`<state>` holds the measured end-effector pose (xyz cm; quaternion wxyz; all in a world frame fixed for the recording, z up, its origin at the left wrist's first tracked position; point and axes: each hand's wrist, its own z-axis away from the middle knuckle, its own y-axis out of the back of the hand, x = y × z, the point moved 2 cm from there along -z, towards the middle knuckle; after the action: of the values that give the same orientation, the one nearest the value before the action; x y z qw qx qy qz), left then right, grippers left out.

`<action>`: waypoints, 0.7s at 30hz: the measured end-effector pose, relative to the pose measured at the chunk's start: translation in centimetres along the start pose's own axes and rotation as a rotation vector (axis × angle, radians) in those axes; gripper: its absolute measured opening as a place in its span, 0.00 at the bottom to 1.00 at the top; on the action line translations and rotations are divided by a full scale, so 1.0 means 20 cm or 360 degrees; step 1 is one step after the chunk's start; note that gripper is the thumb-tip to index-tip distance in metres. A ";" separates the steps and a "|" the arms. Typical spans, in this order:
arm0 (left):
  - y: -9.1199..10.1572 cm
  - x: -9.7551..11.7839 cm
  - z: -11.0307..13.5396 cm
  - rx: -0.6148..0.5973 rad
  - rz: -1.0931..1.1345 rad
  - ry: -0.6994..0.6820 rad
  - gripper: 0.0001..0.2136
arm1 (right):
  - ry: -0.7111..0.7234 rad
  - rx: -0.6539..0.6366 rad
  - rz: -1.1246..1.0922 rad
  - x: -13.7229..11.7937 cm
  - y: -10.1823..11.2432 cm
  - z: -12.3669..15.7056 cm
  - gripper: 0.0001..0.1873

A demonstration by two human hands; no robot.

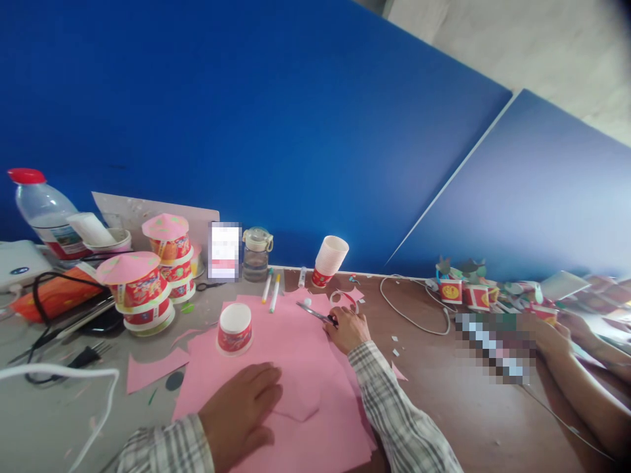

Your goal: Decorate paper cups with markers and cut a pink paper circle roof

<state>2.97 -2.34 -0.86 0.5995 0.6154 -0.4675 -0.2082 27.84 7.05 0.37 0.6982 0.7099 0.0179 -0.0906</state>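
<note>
My left hand (244, 410) lies flat, fingers together, on a stack of pink paper sheets (290, 355) near the table's front. My right hand (348, 327) reaches to the far edge of the sheets and closes around the black handles of a pair of scissors (315, 313), whose blades point left over the paper. An upturned red-and-white paper cup (234, 328) stands on the pink paper between my hands. A cut red-and-white ring of cup rim (344, 297) lies just beyond my right hand.
Stacked cups with pink paper lids (135, 289) stand at left, beside a water bottle (44, 213), cables and a small jar (256, 253). Markers (271, 288) and a tilted cup stack (329, 259) sit by the blue partition. Another person's arms (576, 368) rest at right.
</note>
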 end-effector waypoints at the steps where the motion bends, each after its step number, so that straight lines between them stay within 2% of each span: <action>1: 0.00 0.00 0.00 0.0006 0.0005 0.0000 0.26 | -0.0016 0.0007 0.0000 0.01 0.00 0.00 0.12; 9: -0.01 -0.01 0.01 -0.0011 0.0019 0.0011 0.26 | -0.0031 0.0068 0.0035 0.00 -0.02 -0.01 0.12; 21: -0.02 0.00 0.01 0.0134 -0.0199 -0.0063 0.26 | -0.0132 0.0279 0.0045 0.06 -0.02 -0.03 0.12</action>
<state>2.82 -2.46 -1.27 0.5494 0.6638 -0.4484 -0.2375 29.00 7.50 -0.29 0.6347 0.7641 -0.0290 -0.1113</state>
